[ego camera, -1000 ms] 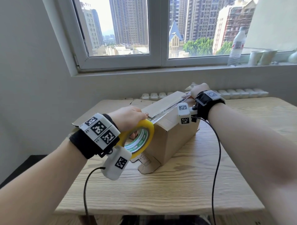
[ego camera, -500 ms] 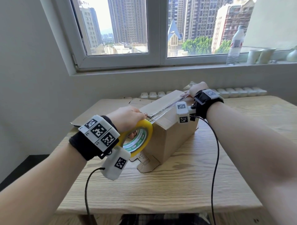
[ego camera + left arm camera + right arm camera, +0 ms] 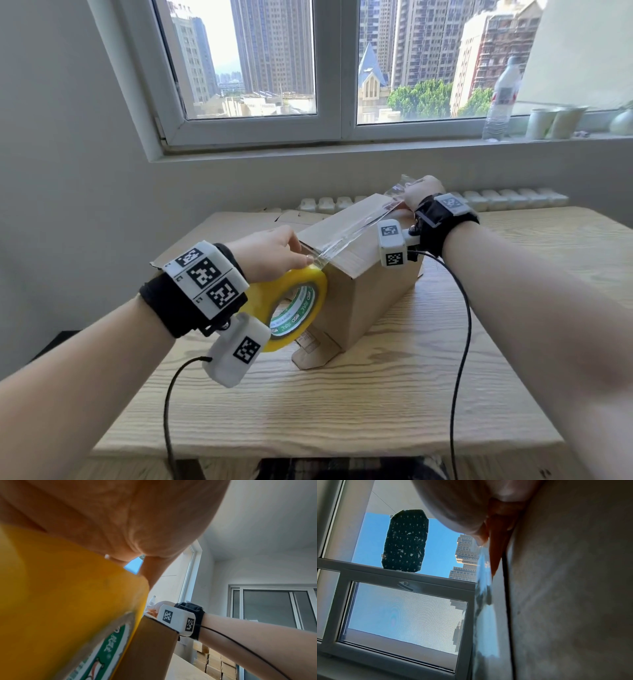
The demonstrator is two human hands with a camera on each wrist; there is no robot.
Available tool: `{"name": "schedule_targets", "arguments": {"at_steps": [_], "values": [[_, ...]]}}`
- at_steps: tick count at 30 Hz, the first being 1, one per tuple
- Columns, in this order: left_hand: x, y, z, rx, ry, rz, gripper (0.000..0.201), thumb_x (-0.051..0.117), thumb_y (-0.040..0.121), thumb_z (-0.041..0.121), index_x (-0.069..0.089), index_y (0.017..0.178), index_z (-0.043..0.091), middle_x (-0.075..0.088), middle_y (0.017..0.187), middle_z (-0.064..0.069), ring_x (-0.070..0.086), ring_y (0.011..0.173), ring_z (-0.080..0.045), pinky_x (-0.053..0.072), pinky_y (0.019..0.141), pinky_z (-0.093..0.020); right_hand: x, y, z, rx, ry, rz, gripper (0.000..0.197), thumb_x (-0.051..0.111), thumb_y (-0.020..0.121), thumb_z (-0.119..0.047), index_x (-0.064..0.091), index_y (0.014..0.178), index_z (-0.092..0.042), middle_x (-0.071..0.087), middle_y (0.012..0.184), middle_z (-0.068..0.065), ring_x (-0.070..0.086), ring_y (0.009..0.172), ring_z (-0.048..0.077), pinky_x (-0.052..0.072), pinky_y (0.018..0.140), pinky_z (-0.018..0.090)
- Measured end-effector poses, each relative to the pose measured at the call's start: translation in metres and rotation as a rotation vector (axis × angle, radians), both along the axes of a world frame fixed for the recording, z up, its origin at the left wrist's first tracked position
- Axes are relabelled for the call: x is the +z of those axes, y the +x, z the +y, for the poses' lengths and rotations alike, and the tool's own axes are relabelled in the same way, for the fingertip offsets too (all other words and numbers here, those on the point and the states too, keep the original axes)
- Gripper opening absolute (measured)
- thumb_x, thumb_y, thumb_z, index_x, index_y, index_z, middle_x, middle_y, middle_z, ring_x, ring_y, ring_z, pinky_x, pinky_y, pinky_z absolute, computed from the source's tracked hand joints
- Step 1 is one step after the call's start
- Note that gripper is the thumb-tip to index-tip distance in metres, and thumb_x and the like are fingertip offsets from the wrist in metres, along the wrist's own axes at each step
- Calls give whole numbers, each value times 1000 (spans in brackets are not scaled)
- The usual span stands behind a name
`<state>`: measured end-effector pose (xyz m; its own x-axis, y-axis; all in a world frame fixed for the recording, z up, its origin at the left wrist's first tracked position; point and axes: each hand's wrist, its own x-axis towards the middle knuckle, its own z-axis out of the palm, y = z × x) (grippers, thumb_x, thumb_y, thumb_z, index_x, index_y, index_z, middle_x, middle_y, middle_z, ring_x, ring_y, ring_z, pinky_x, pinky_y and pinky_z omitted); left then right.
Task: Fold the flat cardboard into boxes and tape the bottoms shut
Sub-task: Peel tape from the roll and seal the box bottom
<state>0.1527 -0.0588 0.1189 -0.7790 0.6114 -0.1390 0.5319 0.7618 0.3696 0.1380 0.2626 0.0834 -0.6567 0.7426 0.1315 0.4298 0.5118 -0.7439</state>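
From the head view, the cardboard box (image 3: pixel 359 270) stands on the table (image 3: pixel 342 411) between the two hands. The left hand (image 3: pixel 270 253) grips the yellow tape roll (image 3: pixel 294 308) against the box's near end. A clear tape strip (image 3: pixel 356 229) runs along the box top to the right hand (image 3: pixel 423 192), which pinches its far end.

From the left wrist view, the fingers curl over the roll (image 3: pixel 65 601), and the box (image 3: pixel 149 649) is just beside it.

From the right wrist view, the fingers (image 3: pixel 496 536) pinch the strip (image 3: pixel 485 588) beside the cardboard (image 3: pixel 573 588).
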Motion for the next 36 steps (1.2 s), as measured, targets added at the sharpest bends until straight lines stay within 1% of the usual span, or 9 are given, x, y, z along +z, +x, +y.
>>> {"name": "schedule_targets", "arguments": {"at_steps": [4, 9, 12, 14, 18, 21, 25, 32, 36], "values": [[2, 2, 2, -21, -54, -9, 43, 46, 101, 45, 50, 131, 15, 59, 125, -7, 57, 111, -24, 47, 93, -35, 1, 0, -3, -100, 33, 53, 31, 51, 101, -16, 58, 125, 2, 59, 131, 18, 56, 121, 32, 34, 78, 24], [3, 1, -1, -1, 61, -68, 39, 44, 102, 42, 51, 129, 14, 61, 120, -9, 61, 106, -25, 52, 92, -36, 2, 3, -4, -84, -15, 64, 31, 50, 101, -14, 55, 128, 1, 59, 132, 18, 56, 120, 32, 36, 78, 24], [3, 2, -2, 14, 123, -119, 32, 46, 102, 41, 49, 122, 16, 64, 106, -9, 67, 86, -25, 59, 79, -39, 4, 4, -3, -25, -51, 51, 35, 50, 101, -13, 53, 133, 0, 56, 137, 17, 55, 124, 31, 39, 63, 19], [5, 0, -2, 4, 142, -126, 32, 46, 102, 40, 49, 123, 16, 63, 108, -12, 64, 82, -25, 58, 81, -42, 5, 5, -3, 2, -89, 46, 38, 52, 101, -13, 52, 137, -1, 56, 139, 16, 56, 125, 30, 37, 54, 16], [9, -2, -5, 8, 217, -135, 29, 45, 103, 37, 50, 122, 17, 64, 107, -13, 61, 72, -21, 57, 77, -40, 6, 1, -6, -103, -62, 60, 35, 52, 101, -14, 52, 133, 0, 58, 133, 17, 56, 120, 32, 38, 76, 26], [12, -3, -6, 16, 224, -104, 26, 45, 102, 39, 50, 120, 20, 62, 99, -7, 62, 74, -19, 56, 63, -31, 6, 0, -6, -104, -67, 52, 35, 51, 102, -16, 52, 133, 0, 59, 132, 15, 56, 120, 31, 38, 78, 25], [6, -4, -4, 4, 178, -130, 29, 45, 102, 39, 49, 122, 18, 62, 93, -6, 64, 69, -19, 57, 62, -31, 6, 1, -6, -95, -47, 42, 36, 51, 101, -15, 52, 133, 1, 58, 134, 16, 56, 122, 32, 40, 79, 25], [0, -2, -2, 6, 143, -146, 32, 46, 102, 39, 48, 125, 16, 62, 106, -10, 68, 83, -26, 62, 71, -38, 4, -2, -7, -126, -4, 59, 31, 54, 100, -16, 57, 125, 2, 62, 126, 18, 58, 115, 34, 37, 79, 28], [-6, -3, -1, 7, 90, -59, 34, 46, 102, 41, 49, 126, 17, 58, 111, -6, 60, 98, -25, 53, 83, -36, 4, -2, -9, -127, -6, 75, 29, 55, 99, -16, 58, 123, 2, 63, 125, 18, 60, 113, 34, 41, 80, 29]]}}
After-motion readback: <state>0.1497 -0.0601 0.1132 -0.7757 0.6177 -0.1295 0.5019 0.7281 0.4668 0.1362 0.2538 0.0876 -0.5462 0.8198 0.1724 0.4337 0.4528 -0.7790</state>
